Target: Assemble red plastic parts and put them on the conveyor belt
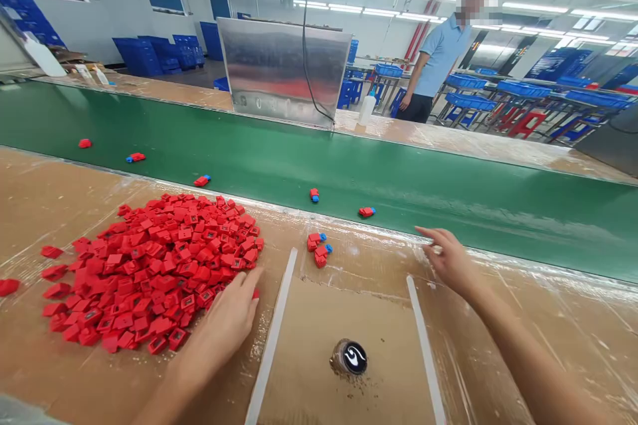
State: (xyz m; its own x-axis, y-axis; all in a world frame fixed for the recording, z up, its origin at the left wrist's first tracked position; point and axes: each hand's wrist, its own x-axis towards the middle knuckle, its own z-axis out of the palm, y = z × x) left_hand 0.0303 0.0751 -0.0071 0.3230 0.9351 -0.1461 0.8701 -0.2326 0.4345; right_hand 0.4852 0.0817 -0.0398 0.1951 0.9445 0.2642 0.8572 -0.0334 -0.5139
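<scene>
Most of the red plastic pieces lay in a large heap (154, 265) on the cardboard-covered bench at near left, with a few strays (8, 287) off its left edge. None in the heap showed a blue part. Only a few pieces had one: a small cluster of red-and-blue pieces (318, 247) sat on the bench beside the green conveyor belt (279, 172), and several more were spaced along the belt, such as one red-and-blue piece (366, 211) ahead of the right hand.

The left hand (219, 322) reached forward from the near edge and lay against the right side of the heap, palm down. Its fingers (244, 282) were loosely curved, with a red piece showing just past them, but whether they gripped it could not be told. The right hand (448, 259) stood well to the right of the cluster, close to the belt's near edge. Its fingers were spread and released, holding nothing.

Between the hands lay a cardboard sheet (339, 345) framed by two white strips (272, 339), with a small round black-and-white container (349, 356) on it. Beyond the belt, a co-worker in a blue shirt (438, 56) stood at far right.
</scene>
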